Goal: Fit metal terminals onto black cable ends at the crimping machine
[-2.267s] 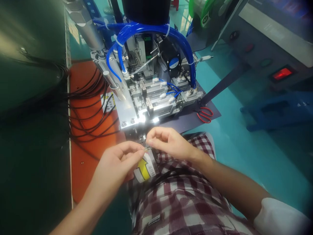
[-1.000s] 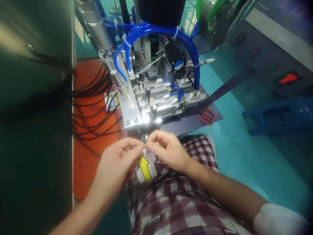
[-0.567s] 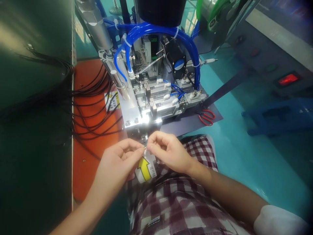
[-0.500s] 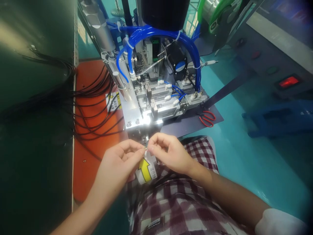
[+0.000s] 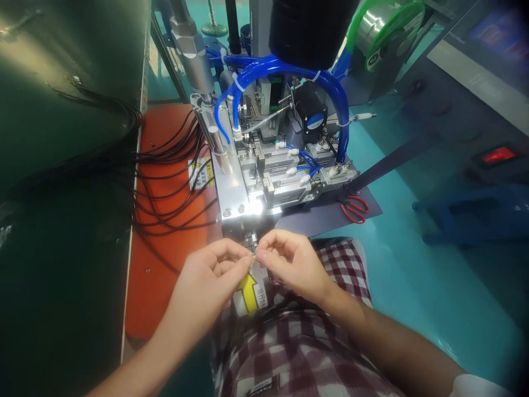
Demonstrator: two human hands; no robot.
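Observation:
My left hand [image 5: 217,273] and my right hand [image 5: 291,263] meet fingertip to fingertip, each in a pinch. Between them is a tiny shiny piece, too small to name and mostly covered by the fingers. Both hands are just in front of the metal machine [image 5: 235,187], near a small fitting [image 5: 250,238] at its front edge. Below the fingers lies a white label with a yellow arrow [image 5: 248,295].
Black cables [image 5: 165,204] cross the orange board [image 5: 144,298] on the left. Blue air hoses [image 5: 285,63] arch over the machine. Red-handled pliers [image 5: 356,209] lie at its right. A green wire spool [image 5: 384,27] hangs behind. A dark green panel [image 5: 61,248] stands at left.
The view has shifted slightly, so the machine appears a little farther right and lower. Both hands keep their pinch at the same place before the machine.

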